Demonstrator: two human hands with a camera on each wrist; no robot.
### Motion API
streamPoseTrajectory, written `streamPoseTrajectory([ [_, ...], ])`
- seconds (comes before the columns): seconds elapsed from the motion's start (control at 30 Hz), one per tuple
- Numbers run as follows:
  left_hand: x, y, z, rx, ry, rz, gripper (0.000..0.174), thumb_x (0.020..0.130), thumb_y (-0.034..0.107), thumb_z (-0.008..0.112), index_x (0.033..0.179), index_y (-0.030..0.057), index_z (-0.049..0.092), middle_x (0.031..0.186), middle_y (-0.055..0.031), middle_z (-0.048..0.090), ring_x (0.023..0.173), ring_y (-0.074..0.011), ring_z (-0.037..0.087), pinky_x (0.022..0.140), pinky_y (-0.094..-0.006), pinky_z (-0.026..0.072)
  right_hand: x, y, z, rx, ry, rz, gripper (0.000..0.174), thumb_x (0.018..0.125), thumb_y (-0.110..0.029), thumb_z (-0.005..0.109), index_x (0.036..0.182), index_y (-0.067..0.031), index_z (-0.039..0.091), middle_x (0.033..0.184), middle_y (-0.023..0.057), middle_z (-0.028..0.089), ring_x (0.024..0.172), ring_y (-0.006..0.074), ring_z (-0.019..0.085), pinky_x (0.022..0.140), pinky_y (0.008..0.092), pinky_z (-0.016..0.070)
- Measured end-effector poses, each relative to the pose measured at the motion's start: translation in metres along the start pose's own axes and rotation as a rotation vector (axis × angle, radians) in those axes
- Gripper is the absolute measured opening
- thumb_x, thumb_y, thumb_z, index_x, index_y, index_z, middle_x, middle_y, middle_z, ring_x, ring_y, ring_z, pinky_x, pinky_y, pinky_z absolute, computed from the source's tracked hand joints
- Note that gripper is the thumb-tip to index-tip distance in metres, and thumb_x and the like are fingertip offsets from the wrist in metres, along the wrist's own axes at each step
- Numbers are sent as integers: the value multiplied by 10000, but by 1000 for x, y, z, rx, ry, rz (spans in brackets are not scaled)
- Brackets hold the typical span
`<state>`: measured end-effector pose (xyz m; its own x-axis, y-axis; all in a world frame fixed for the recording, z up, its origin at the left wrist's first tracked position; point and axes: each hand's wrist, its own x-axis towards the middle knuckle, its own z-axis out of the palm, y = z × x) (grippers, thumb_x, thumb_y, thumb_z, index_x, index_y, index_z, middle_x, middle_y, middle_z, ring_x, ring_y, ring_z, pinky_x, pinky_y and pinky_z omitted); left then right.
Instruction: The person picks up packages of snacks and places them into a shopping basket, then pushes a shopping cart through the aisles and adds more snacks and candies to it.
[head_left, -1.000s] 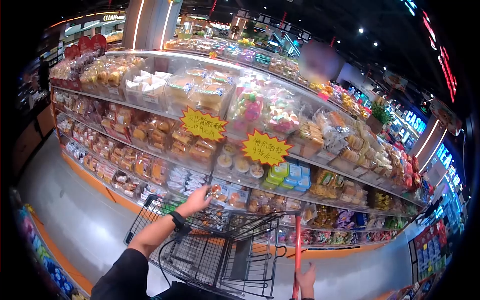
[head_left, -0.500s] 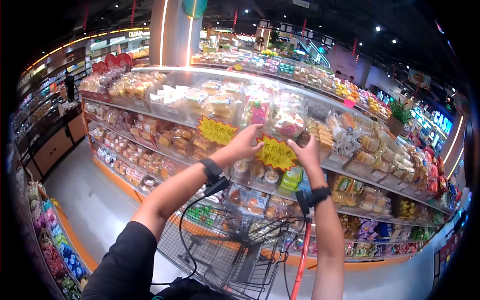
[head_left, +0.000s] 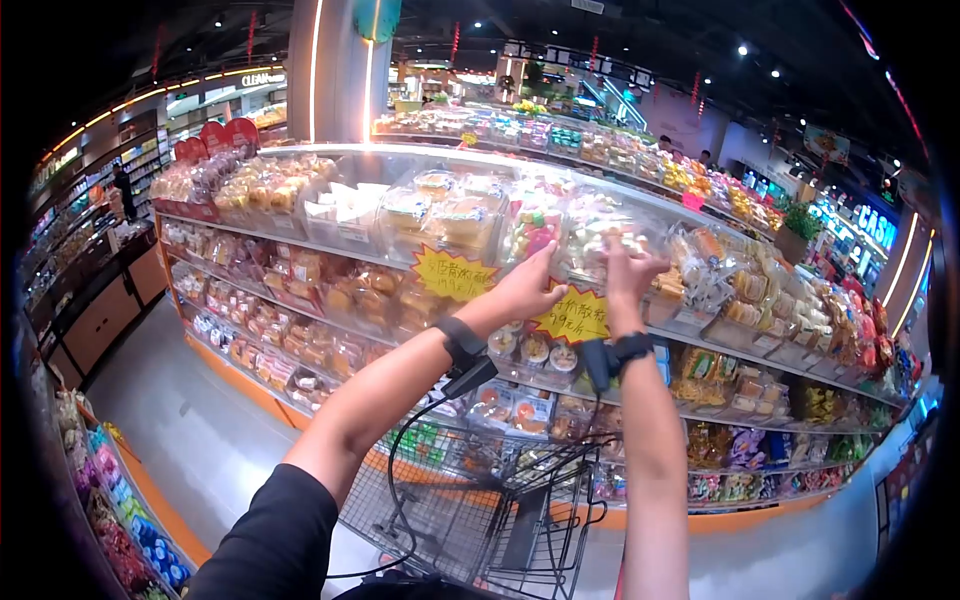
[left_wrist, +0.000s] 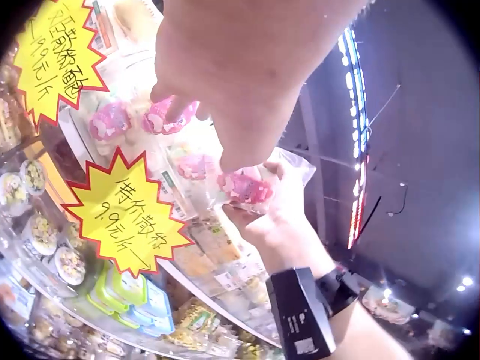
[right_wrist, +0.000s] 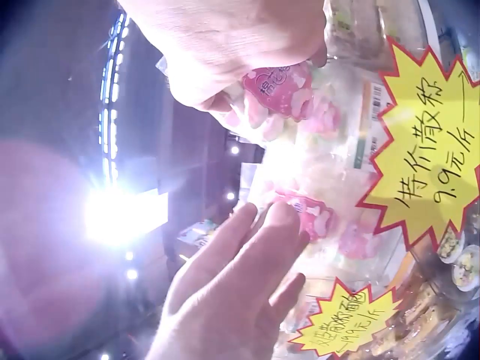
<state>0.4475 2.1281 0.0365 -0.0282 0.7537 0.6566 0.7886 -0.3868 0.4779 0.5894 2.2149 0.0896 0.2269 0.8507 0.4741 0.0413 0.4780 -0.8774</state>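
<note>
My right hand [head_left: 630,268] curls its fingers and thumb round a clear bag with a pink label and pastel sweets [right_wrist: 281,90], which look like marshmallows, at the top shelf. Part of this bag is hidden behind the hand. To its left, my left hand [head_left: 528,285] reaches into the same bin with fingers extended and thumb apart. Its fingertips are right at another pink-labelled bag [right_wrist: 309,217]. More such bags [left_wrist: 110,121] lie around both hands in the clear bin. A yellow starburst price sign [head_left: 570,315] hangs at the bin's front, below the hands.
A wire shopping cart [head_left: 430,525] stands in front of me, below my arms. Packed bread [head_left: 455,215] fills the bin on the left, with another yellow sign [head_left: 453,271] before it. Wrapped snacks [head_left: 765,290] sit to the right. Lower shelves hold green and blue boxes [left_wrist: 135,296] and cups.
Both hands have come up from the cart level to the top-shelf bin. Since half a second ago they have reached further in, and the right hand has taken hold of a bag.
</note>
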Motion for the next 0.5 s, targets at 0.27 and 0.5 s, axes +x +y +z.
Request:
streamPoseTrajectory([
  [0.27,-36,26,-5,-1207,-335,-638,565,966,481,363,1381,99,323,1312,-68,490,1168,-242,519,914,-403,475,-74,-14,-69,880,-636,488,433,827,-288,496,1164,-16,520,1073,115,575,1012,253,562,888,398,459],
  [0.5,-74,-20,50,-1671,-261,-512,533,924,290,531,1383,104,333,1289,-58,514,1136,-188,545,907,-404,492,-108,71,-29,895,-383,670,416,925,-377,404,1153,-52,531,1085,93,604,993,236,596,879,385,479],
])
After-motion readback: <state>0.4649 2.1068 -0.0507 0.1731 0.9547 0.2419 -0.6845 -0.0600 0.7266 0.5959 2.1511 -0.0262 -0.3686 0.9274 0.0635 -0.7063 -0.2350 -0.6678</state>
